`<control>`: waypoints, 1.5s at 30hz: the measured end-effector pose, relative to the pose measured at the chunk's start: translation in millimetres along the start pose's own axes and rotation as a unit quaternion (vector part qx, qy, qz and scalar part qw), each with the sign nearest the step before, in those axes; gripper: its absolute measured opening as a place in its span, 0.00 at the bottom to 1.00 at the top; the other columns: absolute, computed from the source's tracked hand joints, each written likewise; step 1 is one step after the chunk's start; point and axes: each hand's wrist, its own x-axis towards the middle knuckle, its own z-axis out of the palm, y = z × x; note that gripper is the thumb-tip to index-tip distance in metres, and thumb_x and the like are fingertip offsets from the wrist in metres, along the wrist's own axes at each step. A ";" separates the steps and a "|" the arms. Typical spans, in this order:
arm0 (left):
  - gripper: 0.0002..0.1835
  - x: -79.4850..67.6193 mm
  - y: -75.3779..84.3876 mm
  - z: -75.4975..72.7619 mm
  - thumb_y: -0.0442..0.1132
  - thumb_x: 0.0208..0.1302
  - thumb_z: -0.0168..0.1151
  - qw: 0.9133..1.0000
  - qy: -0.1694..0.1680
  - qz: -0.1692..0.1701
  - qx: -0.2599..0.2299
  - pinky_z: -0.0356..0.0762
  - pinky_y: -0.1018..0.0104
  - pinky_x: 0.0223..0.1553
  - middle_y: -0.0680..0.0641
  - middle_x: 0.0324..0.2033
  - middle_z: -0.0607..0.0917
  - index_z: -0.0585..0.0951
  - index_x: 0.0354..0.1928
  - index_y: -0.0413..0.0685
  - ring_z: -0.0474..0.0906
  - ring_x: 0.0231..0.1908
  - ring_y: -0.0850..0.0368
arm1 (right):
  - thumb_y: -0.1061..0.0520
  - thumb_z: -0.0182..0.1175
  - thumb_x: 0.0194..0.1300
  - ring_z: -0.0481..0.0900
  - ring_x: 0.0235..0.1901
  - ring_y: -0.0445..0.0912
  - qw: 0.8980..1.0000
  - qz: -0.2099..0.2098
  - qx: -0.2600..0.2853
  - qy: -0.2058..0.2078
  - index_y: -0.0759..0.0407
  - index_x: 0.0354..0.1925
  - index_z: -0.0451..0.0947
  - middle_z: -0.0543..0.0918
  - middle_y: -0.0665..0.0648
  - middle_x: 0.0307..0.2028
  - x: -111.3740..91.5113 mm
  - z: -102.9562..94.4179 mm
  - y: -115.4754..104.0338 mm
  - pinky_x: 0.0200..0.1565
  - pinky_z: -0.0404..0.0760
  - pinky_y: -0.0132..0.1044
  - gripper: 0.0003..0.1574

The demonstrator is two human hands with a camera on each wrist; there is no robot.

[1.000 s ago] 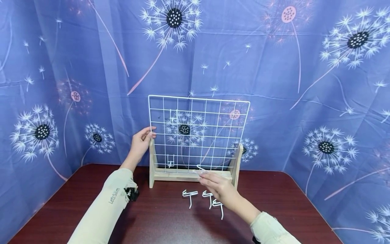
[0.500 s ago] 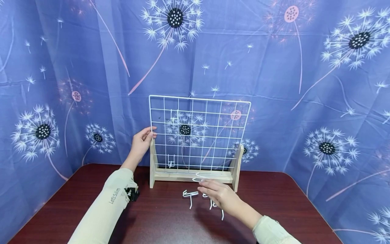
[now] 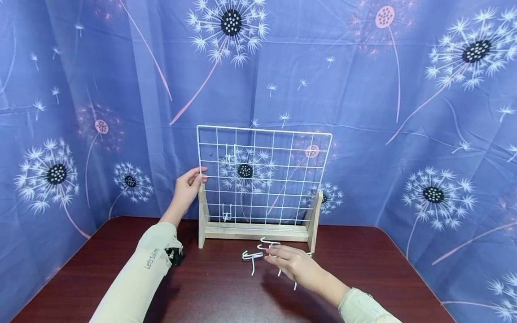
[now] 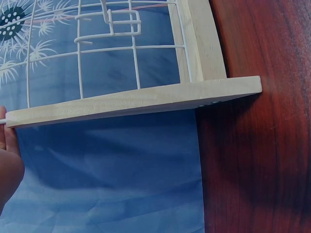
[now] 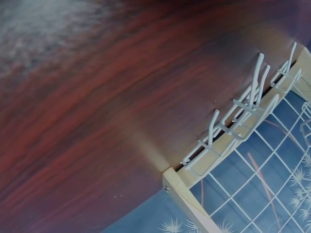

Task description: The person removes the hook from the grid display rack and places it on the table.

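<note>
A white wire grid panel (image 3: 258, 179) stands upright in a wooden stand (image 3: 258, 232). My left hand (image 3: 187, 190) pinches the panel's left edge between thumb and fingers, just above the stand's side post. In the left wrist view part of that hand (image 4: 8, 170) shows at the left border. My right hand (image 3: 296, 264) is low in front of the stand, its fingers over a white wire hook (image 3: 267, 243) whose bent prongs stick out past the fingertips. Beneath and beside it lie more white hooks (image 3: 252, 258), partly covered by the hand. The right wrist view shows several hooks (image 5: 210, 133) but no hand.
Two white hooks hang on the panel, an upper one (image 3: 230, 154) and a lower one (image 3: 227, 213), both toward the left. A dark red wooden table (image 3: 218, 287) carries everything. Blue dandelion-print cloth (image 3: 363, 103) surrounds it behind and at the sides.
My right hand has come down and slightly right, away from the panel, with the hook at its fingertips, covering more of the hooks on the table. The left hand keeps its hold.
</note>
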 end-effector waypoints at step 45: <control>0.15 13.9 -36.7 -1.9 0.33 0.72 0.51 1.000 0.002 -0.006 0.016 0.75 0.78 0.40 0.33 0.43 0.84 0.79 0.57 0.41 0.82 0.44 0.47 | 0.57 0.58 0.60 0.82 0.46 0.43 0.986 -0.074 -0.062 -0.136 0.53 0.41 0.85 0.84 0.48 0.42 -16.3 21.7 -18.5 0.51 0.77 0.32 0.13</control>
